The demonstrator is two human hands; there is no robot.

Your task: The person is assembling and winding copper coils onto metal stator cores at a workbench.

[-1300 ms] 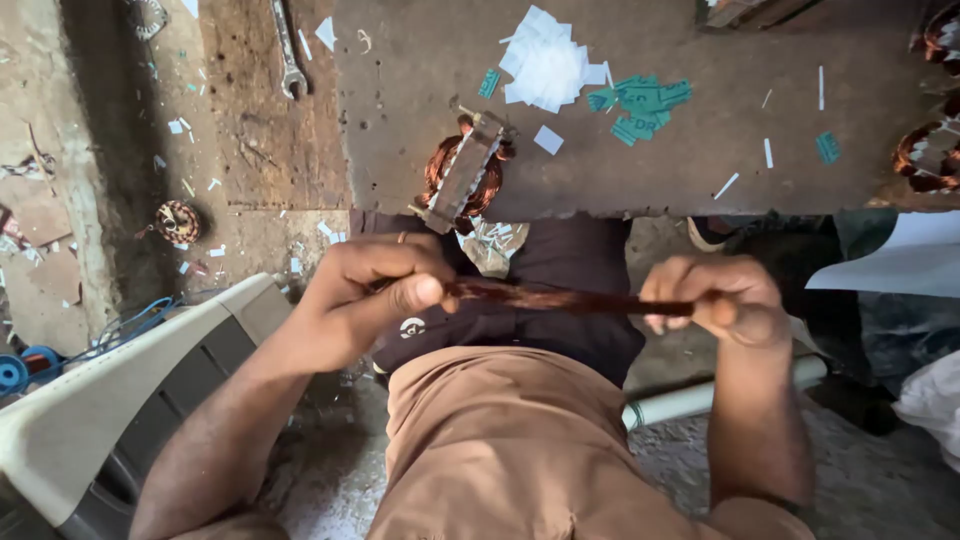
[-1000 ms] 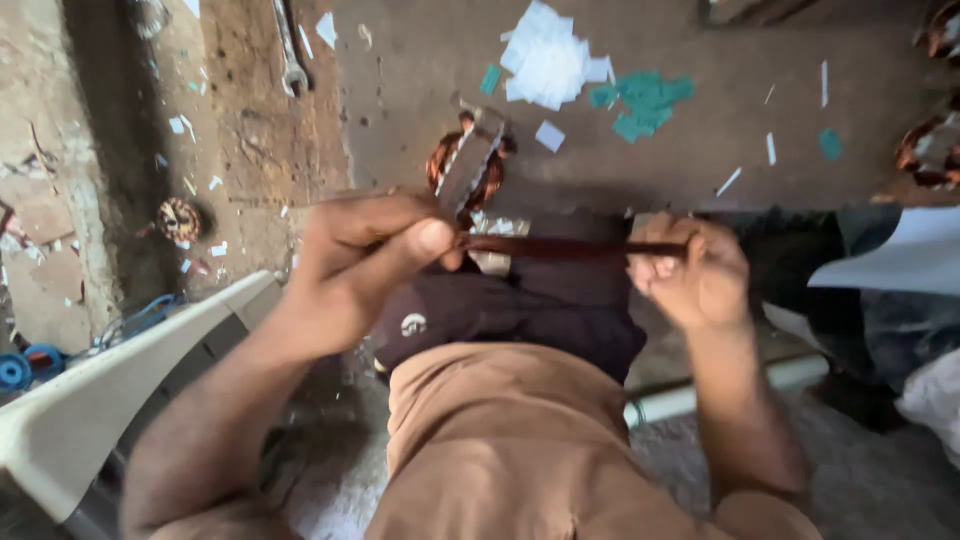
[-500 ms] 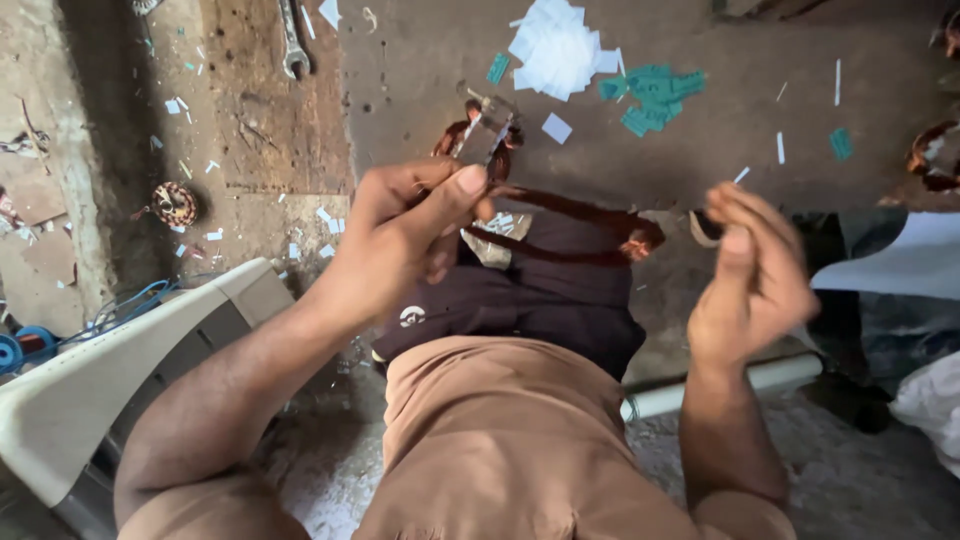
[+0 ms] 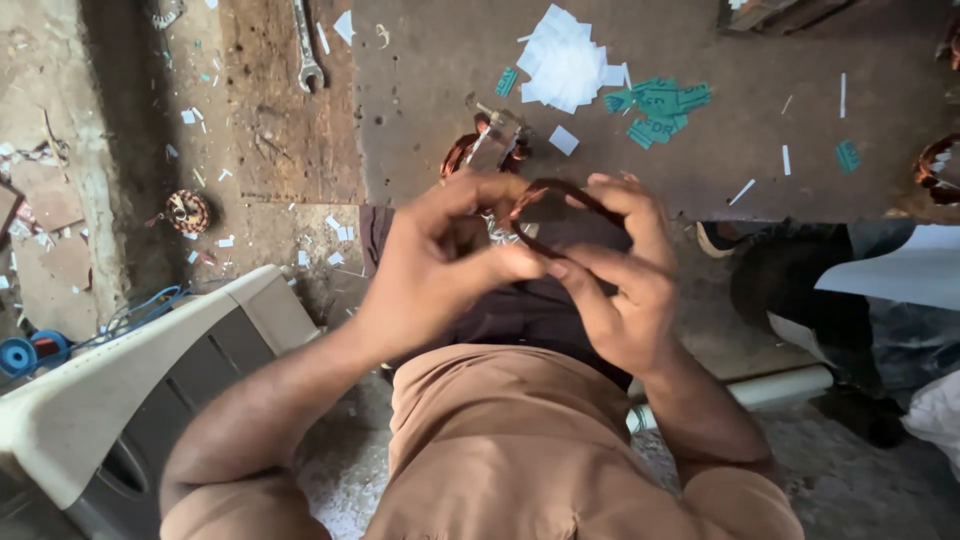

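My left hand [image 4: 440,265] and my right hand [image 4: 615,285] meet in front of my chest, above my lap. Between their fingers is a dark reddish-brown bundle of copper wire [image 4: 560,192], bent into a loop. Both hands pinch the loop, thumbs and fingertips touching where the ends come together. Behind the hands, on the edge of the grey worktop [image 4: 440,110], stands a motor stator wound with copper coils [image 4: 487,148], partly hidden by my left hand.
White paper pieces [image 4: 563,65] and green paper slips [image 4: 660,103] lie on the worktop. A spanner [image 4: 305,45] lies on the floor at upper left, a small coil part [image 4: 186,211] near it. A white plastic chair [image 4: 130,380] stands at my left. Another person's foot [image 4: 790,275] is at right.
The wire bundle was held out straight between my hands, which were apart. My hands have come together and the bundle is now bent into a loop.
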